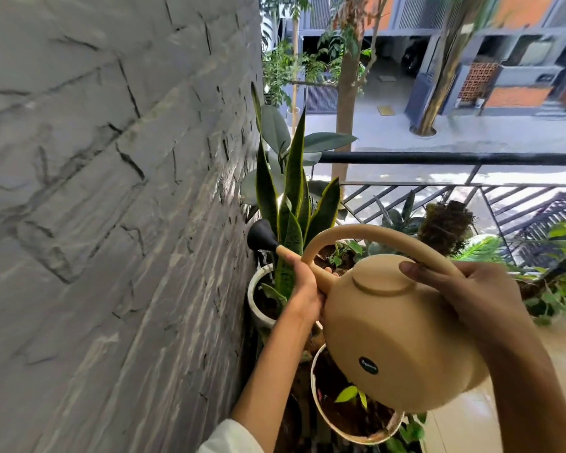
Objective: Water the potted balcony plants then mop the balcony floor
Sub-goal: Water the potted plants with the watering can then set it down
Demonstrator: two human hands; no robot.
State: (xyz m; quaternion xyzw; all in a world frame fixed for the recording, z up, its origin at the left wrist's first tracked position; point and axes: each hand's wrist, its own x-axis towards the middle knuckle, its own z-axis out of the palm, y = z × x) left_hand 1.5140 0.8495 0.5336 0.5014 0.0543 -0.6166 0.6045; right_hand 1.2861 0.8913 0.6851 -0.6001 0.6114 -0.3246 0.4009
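A tan round watering can is tipped to the left over the pots. My right hand grips its arched handle. My left hand is closed around the spout just behind the black rose head. Thin streams of water fall from the rose head into a white pot holding a tall snake plant. Under the can stands a second white pot with dark soil and a small green seedling; the can hides part of it.
A grey stone wall runs close along the left. A black metal railing closes the balcony ahead, with several more leafy pots in front of it. Pale glossy floor tiles show at the lower right.
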